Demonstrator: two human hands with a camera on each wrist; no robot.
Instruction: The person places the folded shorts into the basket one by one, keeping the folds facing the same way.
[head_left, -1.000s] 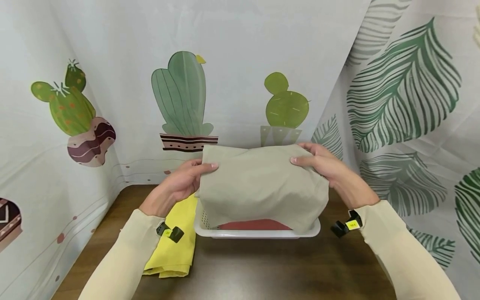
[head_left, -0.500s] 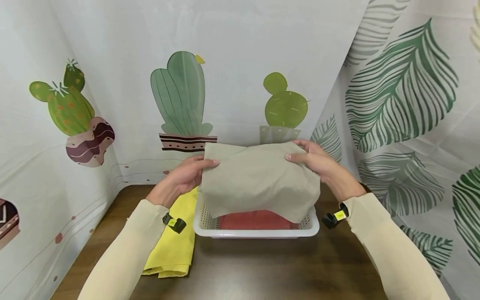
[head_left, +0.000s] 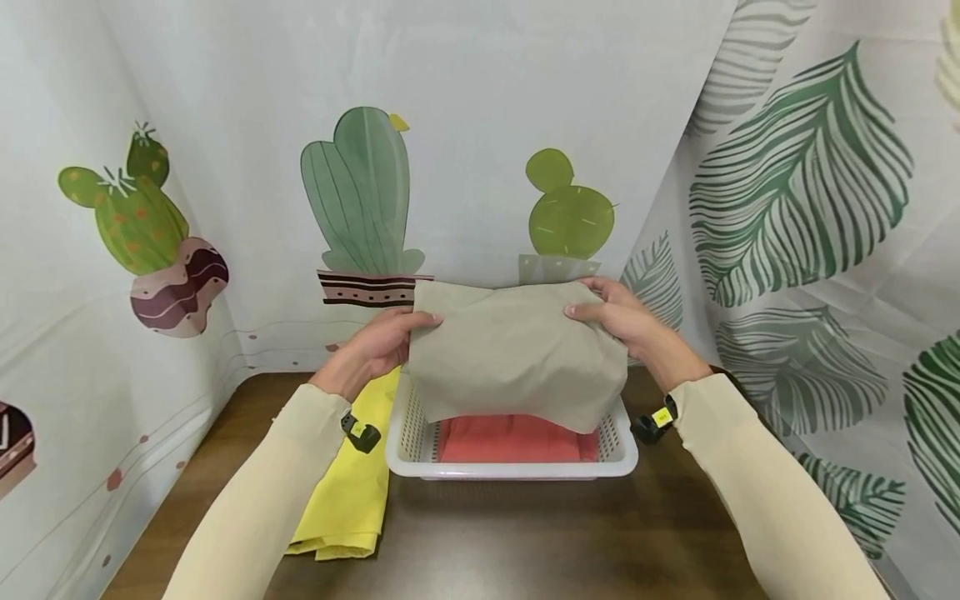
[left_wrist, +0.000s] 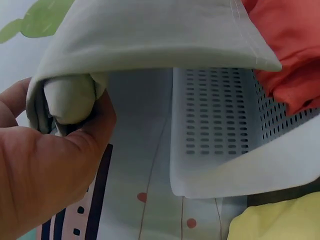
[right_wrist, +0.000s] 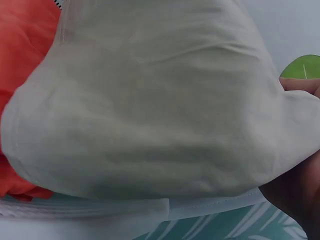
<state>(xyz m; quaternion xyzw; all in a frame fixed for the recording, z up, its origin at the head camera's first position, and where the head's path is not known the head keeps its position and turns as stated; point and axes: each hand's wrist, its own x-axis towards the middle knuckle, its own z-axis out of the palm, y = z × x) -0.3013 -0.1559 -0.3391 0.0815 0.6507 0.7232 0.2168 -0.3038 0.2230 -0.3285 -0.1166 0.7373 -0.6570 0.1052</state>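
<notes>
A folded grey-beige cloth (head_left: 517, 350) hangs between my two hands over the white plastic basket (head_left: 510, 470). My left hand (head_left: 382, 342) pinches its upper left corner, thumb in front and fingers behind. At the upper right, my right hand (head_left: 622, 317) grips the cloth the same way. Inside the basket lies a folded red cloth (head_left: 510, 440), partly covered in the head view by the cloth's lower edge. The left wrist view shows the grey-beige cloth (left_wrist: 165, 40) folded over my left fingers, with the basket's perforated wall (left_wrist: 215, 110) beyond.
A folded yellow cloth (head_left: 348, 492) lies on the brown wooden table (head_left: 525, 542), left of the basket. Behind the table hangs a white curtain (head_left: 472, 167) printed with cacti, and a leaf-printed curtain (head_left: 810, 192) stands to the right.
Both hands have raised the grey-beige cloth slightly and drawn a little closer together, the right hand moving left. More of the red cloth and the basket's inside now shows.
</notes>
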